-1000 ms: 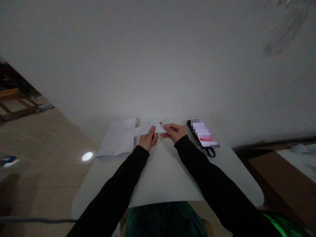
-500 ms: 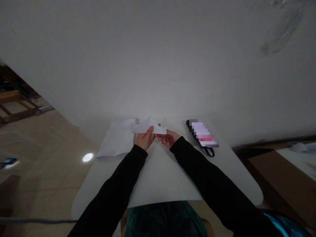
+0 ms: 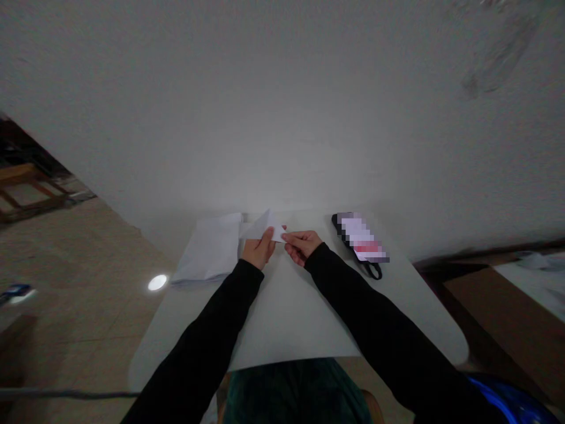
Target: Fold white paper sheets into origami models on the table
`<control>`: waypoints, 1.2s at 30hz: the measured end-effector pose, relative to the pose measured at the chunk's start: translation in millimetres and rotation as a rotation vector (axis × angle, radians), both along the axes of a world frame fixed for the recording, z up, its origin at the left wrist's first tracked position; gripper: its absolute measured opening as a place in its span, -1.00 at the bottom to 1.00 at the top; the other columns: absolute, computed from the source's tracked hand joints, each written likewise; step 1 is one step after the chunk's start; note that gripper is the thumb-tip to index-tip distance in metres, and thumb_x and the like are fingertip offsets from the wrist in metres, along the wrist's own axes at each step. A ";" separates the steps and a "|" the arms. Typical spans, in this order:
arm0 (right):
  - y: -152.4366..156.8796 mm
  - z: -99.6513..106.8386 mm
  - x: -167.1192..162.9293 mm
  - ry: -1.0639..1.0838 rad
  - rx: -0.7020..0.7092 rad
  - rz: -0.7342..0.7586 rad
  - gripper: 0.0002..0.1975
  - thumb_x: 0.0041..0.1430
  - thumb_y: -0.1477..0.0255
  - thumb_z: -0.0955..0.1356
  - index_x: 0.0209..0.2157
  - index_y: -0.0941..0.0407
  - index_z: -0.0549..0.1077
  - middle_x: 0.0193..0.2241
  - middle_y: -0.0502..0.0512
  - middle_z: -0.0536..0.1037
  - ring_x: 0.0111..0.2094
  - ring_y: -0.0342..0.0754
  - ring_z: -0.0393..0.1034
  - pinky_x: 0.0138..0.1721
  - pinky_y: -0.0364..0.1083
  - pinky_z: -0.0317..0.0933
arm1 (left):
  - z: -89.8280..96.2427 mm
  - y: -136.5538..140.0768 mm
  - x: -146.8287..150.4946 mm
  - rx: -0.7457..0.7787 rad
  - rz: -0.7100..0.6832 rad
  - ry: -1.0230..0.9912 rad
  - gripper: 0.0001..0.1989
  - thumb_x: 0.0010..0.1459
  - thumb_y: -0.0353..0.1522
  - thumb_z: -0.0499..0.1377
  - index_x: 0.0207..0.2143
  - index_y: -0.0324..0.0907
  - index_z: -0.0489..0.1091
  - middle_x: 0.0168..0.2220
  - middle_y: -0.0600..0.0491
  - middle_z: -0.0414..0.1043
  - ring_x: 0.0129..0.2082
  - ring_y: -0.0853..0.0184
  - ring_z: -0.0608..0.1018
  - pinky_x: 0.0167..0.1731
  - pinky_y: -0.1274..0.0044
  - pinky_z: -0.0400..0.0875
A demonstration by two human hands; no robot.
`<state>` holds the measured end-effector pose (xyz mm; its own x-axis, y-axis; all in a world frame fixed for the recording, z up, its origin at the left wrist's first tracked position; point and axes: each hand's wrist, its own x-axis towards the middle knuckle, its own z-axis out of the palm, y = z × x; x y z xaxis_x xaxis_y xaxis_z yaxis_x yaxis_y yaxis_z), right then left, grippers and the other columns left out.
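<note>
1. The folded paper (image 3: 261, 225) is in both hands above the far half of the white table (image 3: 291, 318), midway across it
2. The left hand (image 3: 258, 252) is closed on the paper, thumb pressed flat on top and fingers tucked beneath, so most of the sheet lies at and beyond the thumb
3. The right hand (image 3: 303, 244) has thumb and fingertips brought together at the paper's right end, only that small corner in the pinch, its other fingers loosely curled
4. The paper is white, thin and smooth, with a pointed peak aimed at the table's far edge and a long tapering tip towards the table's left side
5. On the table's far left part lies a stack of white sheets (image 3: 209, 247), matt and roughly rectangular, with slightly uneven layered edges
6. On the table's far right part lies a phone (image 3: 364, 240) in a black case, its screen blurred into blocks, a black strap loop (image 3: 375, 271) at its near end
7. The table itself is pale and smooth with rounded near corners; a grey-white wall (image 3: 282, 118) rises beyond its far edge
</note>
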<state>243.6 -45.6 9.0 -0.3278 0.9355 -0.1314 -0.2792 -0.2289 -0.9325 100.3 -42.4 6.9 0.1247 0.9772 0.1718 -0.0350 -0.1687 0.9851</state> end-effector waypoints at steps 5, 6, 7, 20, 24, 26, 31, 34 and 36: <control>-5.1 3.6 -1.5 -0.027 0.135 -0.050 -0.60 -0.16 0.15 0.43 -0.73 0.19 0.36 -0.89 -0.06 0.31 -0.90 -0.25 0.11 -0.92 -0.28 -0.06 | -1.4 -1.0 2.2 0.078 -0.022 -0.015 -0.52 0.14 -0.07 0.01 -0.21 -0.30 0.45 -0.83 0.27 -0.07 -0.85 0.56 0.00 -0.83 0.64 -0.17; -5.4 4.0 -1.5 -0.028 0.152 -0.047 -0.60 -0.15 0.16 0.43 -0.73 0.20 0.37 -0.89 -0.06 0.32 -0.90 -0.24 0.12 -0.92 -0.28 -0.04 | -1.5 -1.5 2.1 0.081 -0.005 0.019 -0.52 0.13 -0.07 0.03 -0.21 -0.30 0.46 -0.84 0.27 -0.06 -0.85 0.56 0.01 -0.83 0.64 -0.16; -5.4 4.2 -1.3 -0.029 0.165 -0.037 -0.61 -0.14 0.17 0.43 -0.73 0.20 0.38 -0.89 -0.05 0.32 -0.89 -0.23 0.13 -0.91 -0.27 -0.02 | -1.6 -2.1 1.8 0.090 0.021 0.068 -0.52 0.11 -0.06 0.05 -0.21 -0.29 0.46 -0.83 0.26 -0.04 -0.84 0.56 0.03 -0.83 0.64 -0.15; 0.8 5.8 4.3 0.091 0.141 -0.014 -0.72 -0.18 0.26 0.43 -0.60 0.22 0.42 -0.78 -0.04 0.40 -0.86 -0.16 0.21 -0.93 -0.22 -0.01 | 3.9 4.7 -6.2 0.120 0.178 0.032 -0.53 0.11 -0.07 0.05 -0.60 -0.27 0.39 -0.78 0.15 0.19 -0.80 0.51 0.24 -0.82 0.64 0.06; 8.6 4.5 12.8 0.088 0.082 -0.145 -0.76 -0.21 0.33 0.42 -0.53 0.22 0.43 -0.80 -0.05 0.39 -0.87 -0.16 0.20 -0.92 -0.23 -0.12 | 4.0 13.2 -11.1 0.136 0.267 -0.029 -0.58 0.03 -0.10 0.15 -0.62 -0.29 0.37 -0.62 0.03 0.40 -0.68 0.42 0.43 -0.80 0.62 0.24; 11.4 3.5 16.0 0.090 0.076 -0.182 -0.78 -0.21 0.34 0.42 -0.54 0.21 0.41 -0.81 -0.06 0.38 -0.87 -0.16 0.19 -0.92 -0.23 -0.14 | 3.1 16.1 -12.4 0.156 0.306 -0.062 -0.64 0.00 -0.13 0.19 -0.56 -0.29 0.39 -0.58 0.03 0.43 -0.62 0.38 0.49 -0.77 0.61 0.30; 13.1 2.1 17.6 0.075 0.115 -0.147 -0.77 -0.19 0.31 0.41 -0.56 0.19 0.39 -0.80 -0.06 0.39 -0.87 -0.17 0.19 -0.92 -0.23 -0.15 | 1.9 20.1 -14.8 0.126 0.385 -0.170 -0.73 -0.08 -0.21 0.26 -0.52 -0.27 0.41 -0.54 0.05 0.46 -0.50 0.30 0.57 -0.72 0.63 0.36; 12.6 2.0 14.5 0.043 0.174 -0.113 -0.70 -0.20 0.24 0.43 -0.59 0.18 0.35 -0.77 0.00 0.44 -0.80 -0.11 0.32 -0.88 -0.23 0.04 | 1.6 20.5 -15.5 0.113 0.428 -0.156 -0.76 -0.12 -0.25 0.29 -0.55 -0.27 0.41 -0.58 0.06 0.46 -0.54 0.33 0.56 -0.69 0.63 0.38; 11.8 1.3 10.8 0.033 0.192 -0.112 -0.64 -0.22 0.18 0.45 -0.55 0.18 0.36 -0.68 0.06 0.51 -0.70 -0.05 0.42 -0.81 -0.19 0.20 | 1.2 20.4 -15.3 0.108 0.437 -0.132 -0.76 -0.13 -0.26 0.29 -0.58 -0.28 0.42 -0.61 0.06 0.45 -0.57 0.34 0.55 -0.68 0.63 0.39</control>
<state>254.3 -33.8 10.3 -0.2220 0.9731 0.0613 -0.3240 -0.0143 -0.9459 84.9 -22.0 8.1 -0.3245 0.9088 0.2624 -0.0618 -0.2972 0.9528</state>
